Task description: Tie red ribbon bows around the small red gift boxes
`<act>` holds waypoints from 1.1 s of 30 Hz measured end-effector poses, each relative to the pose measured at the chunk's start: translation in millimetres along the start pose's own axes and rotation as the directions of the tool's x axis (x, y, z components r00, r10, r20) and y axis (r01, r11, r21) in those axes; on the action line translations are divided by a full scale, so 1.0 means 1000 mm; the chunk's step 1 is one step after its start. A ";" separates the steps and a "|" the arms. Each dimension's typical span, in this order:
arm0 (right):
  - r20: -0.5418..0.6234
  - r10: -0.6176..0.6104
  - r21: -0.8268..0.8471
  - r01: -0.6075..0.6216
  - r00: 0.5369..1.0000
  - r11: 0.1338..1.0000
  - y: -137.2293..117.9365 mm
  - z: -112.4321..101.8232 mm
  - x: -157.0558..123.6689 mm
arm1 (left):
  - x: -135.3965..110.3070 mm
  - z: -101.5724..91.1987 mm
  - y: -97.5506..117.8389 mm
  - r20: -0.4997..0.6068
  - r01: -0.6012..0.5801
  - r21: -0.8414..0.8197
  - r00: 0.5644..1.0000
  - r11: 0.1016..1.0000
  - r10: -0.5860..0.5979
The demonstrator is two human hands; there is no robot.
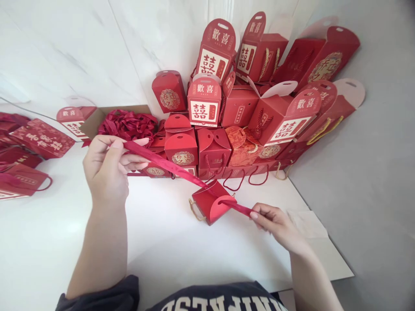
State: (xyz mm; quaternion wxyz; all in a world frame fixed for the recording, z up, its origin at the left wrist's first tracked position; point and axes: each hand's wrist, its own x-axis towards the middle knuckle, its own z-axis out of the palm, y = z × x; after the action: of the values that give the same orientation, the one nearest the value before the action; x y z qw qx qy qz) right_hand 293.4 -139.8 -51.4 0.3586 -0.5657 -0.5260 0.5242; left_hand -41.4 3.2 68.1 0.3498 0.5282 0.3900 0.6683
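Over on the far left of the white bench [168, 259] lie a few flat red paper bags [27, 149], one with a thin cord handle. Just behind them is an open cardboard box [92, 121], filled with a tangle of red ribbons [128, 123].

The left hand [108, 166] is raised above the bench in front of that box. Its fingers are curled in and its thumb is pressed down, gripping one end of a long red ribbon [168, 165]. The ribbon runs taut, slanting down to the right.

On the way it crosses the top of a small red box [207, 203] that sits on the bench between the two hands, a gold cord handle [194, 212] hanging at its left side. I cannot tell whether the ribbon is threaded through the box's flap or only lies over it.

The right hand [275, 222] is lower and closer to the body. It pinches the ribbon's other end between thumb and fingertips, and the rest of its fingers are loosely bent.

Behind all this, a heap of red gift boxes [246, 108] with gold lettering and rope handles is stacked into the corner against the marble wall [65, 52]. A white sheet of paper [308, 224] lies just to the right of the right hand, near the bench's edge.
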 end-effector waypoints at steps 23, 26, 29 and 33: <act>-0.647 -0.584 -0.095 0.708 0.489 0.699 -0.134 0.005 0.068 | -0.049 0.077 0.055 -0.031 -0.314 0.190 0.945 0.930 0.326; -0.680 -0.578 -0.102 0.723 0.451 0.684 -0.134 0.009 0.068 | -0.048 0.077 0.053 -0.165 -0.337 0.226 0.911 0.914 0.377; -0.702 -0.569 -0.124 0.712 0.429 0.691 -0.132 0.009 0.068 | -0.042 0.069 0.050 -0.264 -0.437 0.263 0.825 0.860 0.500; -0.657 -0.605 -0.156 0.705 0.449 0.692 -0.133 0.014 0.065 | -0.031 0.051 0.046 -0.037 -0.411 0.253 0.901 0.876 0.433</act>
State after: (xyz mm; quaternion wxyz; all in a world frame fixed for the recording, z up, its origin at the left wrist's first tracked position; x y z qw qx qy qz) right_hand 244.1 -53.7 59.6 0.7331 -0.4380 -0.5005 0.1419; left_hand 11.6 -37.1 103.0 0.1109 0.6073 0.3587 0.7001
